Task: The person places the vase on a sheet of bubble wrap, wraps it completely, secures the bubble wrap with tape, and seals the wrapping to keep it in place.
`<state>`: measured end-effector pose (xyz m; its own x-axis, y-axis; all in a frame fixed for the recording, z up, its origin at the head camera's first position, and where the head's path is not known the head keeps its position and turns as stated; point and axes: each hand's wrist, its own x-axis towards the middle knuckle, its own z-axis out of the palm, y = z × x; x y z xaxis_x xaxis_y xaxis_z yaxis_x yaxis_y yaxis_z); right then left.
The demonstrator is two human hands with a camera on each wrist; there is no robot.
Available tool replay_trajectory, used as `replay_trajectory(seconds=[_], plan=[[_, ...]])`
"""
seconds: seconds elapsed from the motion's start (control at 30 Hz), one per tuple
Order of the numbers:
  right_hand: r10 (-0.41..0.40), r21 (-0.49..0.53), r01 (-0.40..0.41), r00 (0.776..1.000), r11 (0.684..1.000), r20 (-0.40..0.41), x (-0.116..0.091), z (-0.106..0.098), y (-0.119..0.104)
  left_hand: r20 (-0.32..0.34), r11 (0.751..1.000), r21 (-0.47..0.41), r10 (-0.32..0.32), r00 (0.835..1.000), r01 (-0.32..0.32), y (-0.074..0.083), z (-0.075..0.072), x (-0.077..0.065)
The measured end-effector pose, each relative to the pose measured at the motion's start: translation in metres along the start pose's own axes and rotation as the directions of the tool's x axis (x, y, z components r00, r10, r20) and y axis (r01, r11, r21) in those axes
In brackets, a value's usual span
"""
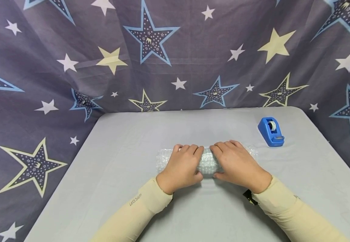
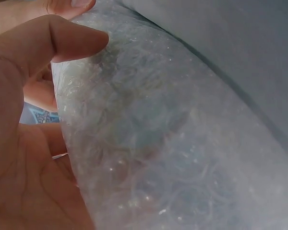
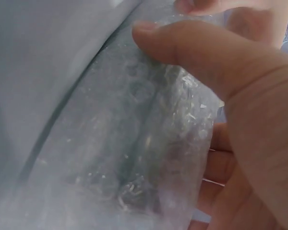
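Two hands, fingers gripping bubble-wrap roll, partly covering it; inside indistinct.

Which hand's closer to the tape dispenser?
The right hand, gripping the bubble-wrap roll on the side toward the blue tape dispenser; the left hand grips it farther from the dispenser.

Bubble wrap roll: clear plastic film, glossy, blistered.
Film surface, as I see it up close: thin, translucent, crinkled, rough with round air bubbles, catching small bright glints. My sleeves: pale yellow cloth, matt, soft-looking, lightly wrinkled. Tabletop: light grey, matt, cloth-like, mostly smooth with faint creases. Tape dispenser: blue moulded plastic, smooth, slight sheen. Backdrop before me: dark cloth, star-printed, and I note it matt, with soft folds.
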<state>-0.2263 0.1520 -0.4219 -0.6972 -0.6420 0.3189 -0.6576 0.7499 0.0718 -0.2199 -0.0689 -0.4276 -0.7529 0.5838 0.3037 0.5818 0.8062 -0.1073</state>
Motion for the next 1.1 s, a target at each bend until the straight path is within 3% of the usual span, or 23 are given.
replay_trajectory(seconds=[0.37, 0.63, 1.1], plan=[[0.007, 0.005, -0.007, 1.0, 1.0, -0.002, 0.001, 0.002, 0.001, -0.021, 1.0, 0.021, 0.002, 1.0, -0.001, 0.005, -0.002, 0.0], [-0.002, 0.019, 0.002, 1.0, 1.0, -0.017, 0.001, 0.003, 0.003, -0.088, 0.995, 0.089, 0.044, 0.995, -0.036, 0.013, -0.005, 0.0], [0.003, 0.048, -0.002, 1.0, 0.999, -0.026, 0.001, 0.005, 0.004, -0.095, 0.991, 0.133, 0.037, 0.995, -0.024, 0.015, -0.001, 0.001]])
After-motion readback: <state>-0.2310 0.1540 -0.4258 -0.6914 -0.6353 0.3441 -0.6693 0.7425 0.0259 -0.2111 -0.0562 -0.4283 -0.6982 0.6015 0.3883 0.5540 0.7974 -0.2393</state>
